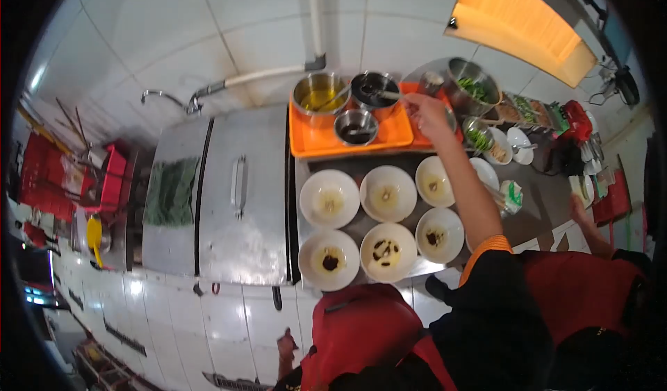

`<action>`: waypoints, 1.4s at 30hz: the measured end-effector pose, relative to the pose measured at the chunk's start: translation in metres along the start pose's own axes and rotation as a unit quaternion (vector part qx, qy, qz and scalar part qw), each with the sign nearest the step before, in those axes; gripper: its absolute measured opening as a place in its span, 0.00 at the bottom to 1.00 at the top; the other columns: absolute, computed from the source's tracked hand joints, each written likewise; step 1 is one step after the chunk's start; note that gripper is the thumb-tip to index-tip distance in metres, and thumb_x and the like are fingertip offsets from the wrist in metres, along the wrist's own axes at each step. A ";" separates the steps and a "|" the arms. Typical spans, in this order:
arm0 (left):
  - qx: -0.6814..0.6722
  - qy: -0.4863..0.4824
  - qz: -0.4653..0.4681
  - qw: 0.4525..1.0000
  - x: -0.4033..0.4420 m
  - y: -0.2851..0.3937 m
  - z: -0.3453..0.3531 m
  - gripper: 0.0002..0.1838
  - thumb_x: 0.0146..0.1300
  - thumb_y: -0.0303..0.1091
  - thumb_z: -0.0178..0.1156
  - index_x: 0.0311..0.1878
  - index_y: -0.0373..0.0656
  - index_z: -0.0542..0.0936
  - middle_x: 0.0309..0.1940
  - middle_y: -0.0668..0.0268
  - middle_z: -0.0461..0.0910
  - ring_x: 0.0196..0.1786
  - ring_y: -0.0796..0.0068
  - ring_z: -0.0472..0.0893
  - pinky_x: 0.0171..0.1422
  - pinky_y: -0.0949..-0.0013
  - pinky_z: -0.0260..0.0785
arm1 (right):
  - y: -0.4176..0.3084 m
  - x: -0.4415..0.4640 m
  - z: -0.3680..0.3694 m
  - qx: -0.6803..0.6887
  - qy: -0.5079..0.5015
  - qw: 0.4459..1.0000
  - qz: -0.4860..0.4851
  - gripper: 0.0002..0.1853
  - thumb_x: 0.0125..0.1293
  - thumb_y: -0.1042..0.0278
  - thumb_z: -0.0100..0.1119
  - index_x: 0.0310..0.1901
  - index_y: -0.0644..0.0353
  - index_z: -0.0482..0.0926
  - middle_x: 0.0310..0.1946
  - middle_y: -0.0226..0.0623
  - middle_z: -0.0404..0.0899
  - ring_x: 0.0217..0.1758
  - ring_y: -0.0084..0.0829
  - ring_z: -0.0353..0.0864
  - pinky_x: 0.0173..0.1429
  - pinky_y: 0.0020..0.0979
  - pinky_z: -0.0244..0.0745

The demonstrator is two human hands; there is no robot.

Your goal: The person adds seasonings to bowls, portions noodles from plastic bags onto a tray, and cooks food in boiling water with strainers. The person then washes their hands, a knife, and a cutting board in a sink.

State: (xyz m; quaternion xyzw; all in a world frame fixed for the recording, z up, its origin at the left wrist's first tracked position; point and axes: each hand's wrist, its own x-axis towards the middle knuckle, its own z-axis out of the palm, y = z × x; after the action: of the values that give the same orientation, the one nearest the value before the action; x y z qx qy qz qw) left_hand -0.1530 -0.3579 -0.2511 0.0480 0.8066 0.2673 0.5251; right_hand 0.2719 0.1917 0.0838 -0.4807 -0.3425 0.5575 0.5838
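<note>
My right hand [422, 112] is closed around the handle of a ladle [390, 95], whose other end dips into a metal pot of dark sauce [367, 84]. Beside that pot, on an orange tray [306, 145], stand a pot of yellow oil [316, 94] and a smaller pot of dark liquid [356, 126]. Below the tray are several white bowls in two rows. Dark sauce lies in the near ones, such as the near left bowl [313, 277]; the far left bowl [313, 210] holds only pale liquid and seasoning. My left hand [285, 344] hangs low, apart from the counter, fingers loosely apart, nothing visible in it.
A steel lid [264, 182] and green cloth [171, 191] lie left of the bowls. Behind my right hand stands a pot of chopped greens [472, 89], with small ingredient dishes further right. Another person's hand [578, 209] is at the counter's right. A tap [191, 103] projects from the wall.
</note>
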 end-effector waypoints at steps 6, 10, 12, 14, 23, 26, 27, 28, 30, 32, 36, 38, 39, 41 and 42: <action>-0.047 -0.019 0.018 0.999 -0.014 0.039 -0.038 0.23 0.63 0.50 0.53 0.15 0.48 0.66 0.09 0.74 0.60 0.11 0.80 0.60 0.14 0.73 0.58 | 0.040 -0.081 0.012 -0.009 -0.057 0.997 0.052 0.05 0.58 0.74 0.58 0.33 0.67 0.77 0.27 0.35 0.79 0.27 0.21 0.76 0.33 0.19 0.72; -0.042 -0.025 0.007 0.999 -0.014 0.045 -0.046 0.23 0.64 0.50 0.53 0.17 0.48 0.66 0.09 0.74 0.58 0.11 0.80 0.59 0.14 0.74 0.57 | 0.113 -0.131 0.018 -0.070 -0.013 0.993 0.098 0.04 0.58 0.78 0.58 0.34 0.68 0.76 0.27 0.38 0.79 0.28 0.23 0.77 0.33 0.22 0.73; -0.041 -0.020 -0.013 0.999 -0.013 0.047 -0.044 0.23 0.63 0.51 0.54 0.17 0.48 0.66 0.09 0.75 0.58 0.11 0.81 0.59 0.15 0.73 0.58 | 0.139 -0.153 0.026 -0.118 0.026 0.989 0.091 0.03 0.59 0.78 0.57 0.34 0.68 0.76 0.27 0.37 0.79 0.31 0.23 0.79 0.35 0.23 0.74; -0.020 -0.016 -0.010 1.000 -0.014 0.048 -0.041 0.23 0.63 0.51 0.54 0.17 0.48 0.66 0.09 0.75 0.58 0.11 0.81 0.58 0.15 0.73 0.58 | 0.163 -0.169 0.028 -0.181 0.003 0.983 0.013 0.03 0.58 0.79 0.56 0.34 0.69 0.76 0.28 0.38 0.79 0.32 0.26 0.80 0.36 0.25 0.74; -0.023 -0.035 -0.030 0.999 -0.014 0.026 -0.035 0.26 0.63 0.50 0.52 0.12 0.50 0.62 0.07 0.73 0.57 0.10 0.79 0.58 0.16 0.70 0.57 | 0.135 -0.189 0.030 -0.387 -0.112 0.872 -0.279 0.04 0.57 0.78 0.58 0.34 0.67 0.76 0.31 0.41 0.80 0.32 0.33 0.81 0.35 0.28 0.76; -0.008 -0.028 -0.016 0.999 -0.015 0.015 -0.033 0.26 0.62 0.49 0.53 0.11 0.51 0.61 0.07 0.73 0.57 0.10 0.78 0.58 0.16 0.69 0.58 | 0.105 -0.156 0.022 -0.145 -0.004 0.988 -0.050 0.03 0.59 0.77 0.58 0.33 0.67 0.76 0.28 0.37 0.80 0.28 0.25 0.79 0.29 0.25 0.73; -0.005 -0.033 0.000 0.999 -0.014 0.009 -0.033 0.26 0.62 0.49 0.53 0.11 0.51 0.62 0.07 0.73 0.57 0.10 0.79 0.58 0.15 0.69 0.58 | 0.089 -0.143 0.018 -0.104 0.010 0.994 -0.017 0.02 0.59 0.78 0.57 0.33 0.66 0.75 0.30 0.39 0.79 0.27 0.23 0.76 0.33 0.23 0.72; 0.001 -0.040 0.029 0.999 -0.014 0.002 -0.033 0.26 0.62 0.49 0.53 0.11 0.51 0.62 0.07 0.73 0.57 0.09 0.79 0.58 0.15 0.69 0.59 | 0.072 -0.130 0.019 -0.034 0.028 0.999 -0.017 0.03 0.59 0.77 0.57 0.33 0.66 0.74 0.29 0.38 0.79 0.27 0.21 0.75 0.34 0.22 0.71; 0.027 -0.066 0.122 0.990 -0.012 -0.014 -0.032 0.25 0.62 0.48 0.54 0.11 0.51 0.62 0.06 0.73 0.58 0.09 0.79 0.59 0.14 0.69 0.60 | 0.050 -0.094 0.016 0.012 0.043 0.998 -0.050 0.04 0.59 0.76 0.58 0.34 0.66 0.75 0.29 0.37 0.79 0.29 0.21 0.75 0.34 0.21 0.69; 0.031 -0.079 0.144 0.986 -0.008 -0.021 -0.028 0.26 0.62 0.48 0.54 0.11 0.51 0.62 0.06 0.73 0.58 0.09 0.79 0.59 0.14 0.69 0.61 | 0.037 -0.057 0.022 -0.059 0.100 0.983 -0.141 0.03 0.59 0.77 0.58 0.33 0.66 0.76 0.26 0.35 0.78 0.26 0.22 0.75 0.32 0.22 0.68; -0.026 -0.020 -0.032 0.999 -0.030 -0.004 -0.015 0.21 0.61 0.49 0.55 0.19 0.44 0.69 0.09 0.72 0.61 0.12 0.75 0.62 0.19 0.67 0.58 | 0.047 0.002 0.017 -0.337 0.097 0.866 -0.355 0.03 0.56 0.76 0.60 0.32 0.65 0.77 0.25 0.39 0.79 0.27 0.29 0.78 0.34 0.30 0.72; -0.026 -0.008 -0.036 0.999 -0.026 -0.005 -0.010 0.22 0.61 0.49 0.54 0.18 0.44 0.68 0.09 0.72 0.61 0.12 0.75 0.62 0.18 0.67 0.57 | 0.051 0.016 0.019 -0.403 0.072 0.829 -0.381 0.04 0.54 0.76 0.60 0.31 0.63 0.78 0.25 0.42 0.79 0.28 0.36 0.79 0.35 0.34 0.73; -0.027 -0.004 -0.038 0.999 -0.025 -0.003 -0.008 0.22 0.62 0.49 0.54 0.17 0.45 0.67 0.09 0.72 0.61 0.12 0.75 0.62 0.18 0.67 0.57 | 0.051 0.020 0.019 -0.435 0.073 0.822 -0.362 0.03 0.53 0.76 0.60 0.30 0.63 0.78 0.26 0.43 0.80 0.30 0.40 0.80 0.36 0.36 0.73; -0.024 0.002 -0.038 0.999 -0.023 -0.004 -0.005 0.23 0.62 0.49 0.53 0.16 0.45 0.67 0.08 0.71 0.61 0.11 0.75 0.61 0.17 0.67 0.56 | 0.069 0.047 0.010 -0.397 0.101 0.846 -0.341 0.02 0.53 0.75 0.59 0.28 0.63 0.78 0.24 0.41 0.79 0.28 0.37 0.79 0.34 0.34 0.72; -0.021 0.004 -0.038 0.999 -0.022 -0.005 -0.004 0.24 0.62 0.49 0.52 0.15 0.45 0.66 0.08 0.71 0.61 0.11 0.75 0.61 0.17 0.67 0.56 | 0.066 0.049 0.013 -0.361 0.127 0.868 -0.317 0.03 0.53 0.75 0.59 0.26 0.64 0.78 0.22 0.40 0.79 0.26 0.34 0.79 0.31 0.32 0.71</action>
State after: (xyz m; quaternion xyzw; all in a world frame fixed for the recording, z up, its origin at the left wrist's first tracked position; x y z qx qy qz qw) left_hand -0.1454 -0.3711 -0.2340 0.0049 0.8045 0.2636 0.5322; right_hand 0.2452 0.2361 0.0191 -0.5905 -0.5765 0.1141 0.5532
